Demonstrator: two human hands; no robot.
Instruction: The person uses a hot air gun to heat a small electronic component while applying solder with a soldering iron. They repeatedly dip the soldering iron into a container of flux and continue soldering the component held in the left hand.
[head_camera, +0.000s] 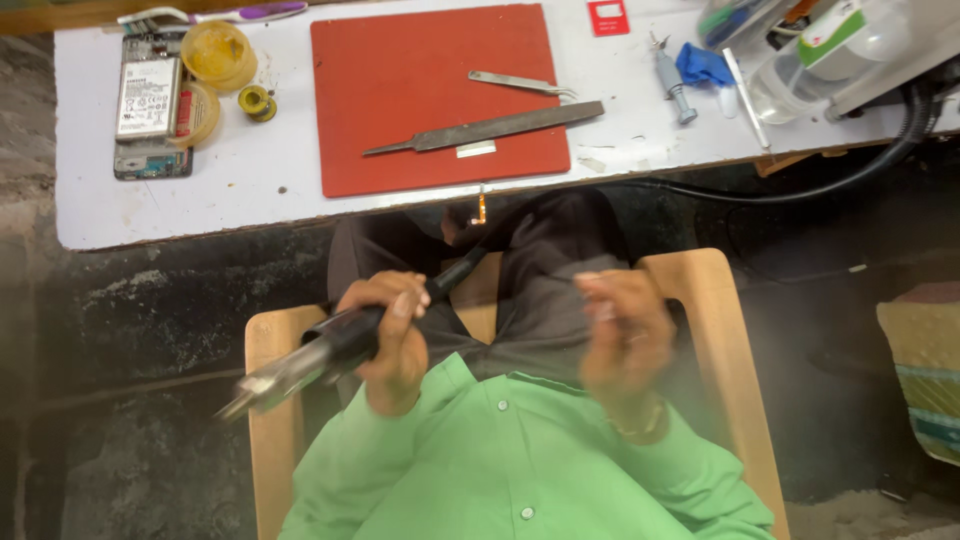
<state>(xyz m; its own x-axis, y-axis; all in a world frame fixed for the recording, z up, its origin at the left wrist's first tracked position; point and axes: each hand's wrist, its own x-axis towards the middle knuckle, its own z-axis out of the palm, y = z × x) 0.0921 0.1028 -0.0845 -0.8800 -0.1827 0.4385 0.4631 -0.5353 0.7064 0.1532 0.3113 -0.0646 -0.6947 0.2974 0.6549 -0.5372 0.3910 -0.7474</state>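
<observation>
- Head view, only one.
- L hand: fist wrapped round the hot-air handle, thumb and fingers fully closed on the black grip. Sits abt 8 o'clock from frame centre, over my lap, below the table edge.
- Metal nozzle points out to 8 o'clock, past the wooden chair arm. Blurred, so can't read the tip shape.
- Cord leaves the grip's rear toward 1 o'clock, across my dark trousers, up to the table.
- R hand: 4 o'clock from centre, heavy motion blur. Looks loosely curled w/ nothing obvious in it, but can't tell for sure. Well apart from the handle.
- Doing it well, imo: keep the nozzle aimed off my legs and green shirt, keep the full-fist grip, leave slack in the cord so it doesn't snag the table edge, keep R hand clear of the metal end.
- Handle looks: black body, silver front section, slim and long, rigid.
- On the table at 12: red mat w/ a long flat file and tweezers lying on it, untouched.
- At 10-11: opened phone, back off, battery showing.
</observation>
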